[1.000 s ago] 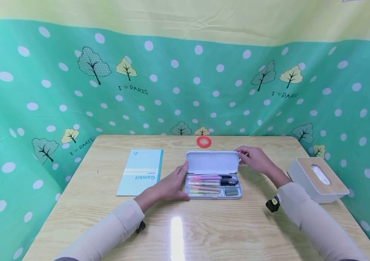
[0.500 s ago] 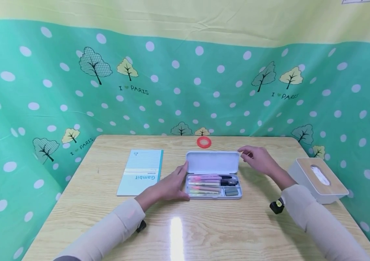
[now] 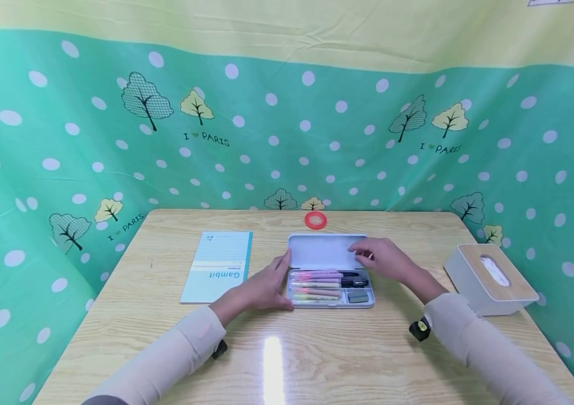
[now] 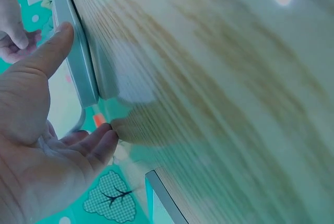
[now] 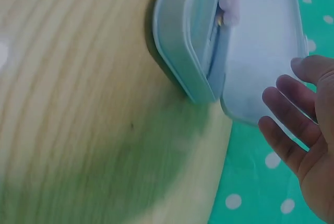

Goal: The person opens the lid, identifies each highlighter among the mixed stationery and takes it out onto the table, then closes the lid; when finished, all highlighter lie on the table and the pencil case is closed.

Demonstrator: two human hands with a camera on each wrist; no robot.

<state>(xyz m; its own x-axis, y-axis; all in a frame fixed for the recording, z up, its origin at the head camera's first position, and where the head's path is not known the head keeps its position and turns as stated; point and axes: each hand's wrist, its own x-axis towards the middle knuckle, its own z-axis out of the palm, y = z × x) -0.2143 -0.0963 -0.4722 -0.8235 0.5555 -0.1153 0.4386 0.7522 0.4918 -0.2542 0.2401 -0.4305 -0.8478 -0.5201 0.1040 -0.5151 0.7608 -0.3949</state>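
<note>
A pale pencil case [image 3: 357, 304] lies on the table with its lid [image 3: 319, 253] raised behind it. Inside are several pastel pens [image 3: 317, 284], some black pens [image 3: 357, 283] and a grey eraser [image 3: 358, 296] in the front right compartment. My left hand [image 3: 263, 287] lies along the case's left end, thumb at the front corner and fingers reaching toward the lid's left edge. In the left wrist view its fingers are extended. My right hand [image 3: 383, 260] overlaps the lid's right part, with fingers loosely bent and nothing in them; in the right wrist view these fingers [image 5: 284, 112] spread beside the lid.
A light blue notebook [image 3: 218, 267] lies to the left of the case. Behind the lid sits a red tape roll [image 3: 315, 220]. On the right stands a white tissue box [image 3: 494, 278] with a wooden top. A green dotted cloth [image 3: 337, 129] hangs behind the table.
My right hand moved slightly away from the lid's upper right corner, then came left and down over the lid's right part. The left hand and the case stayed in place.
</note>
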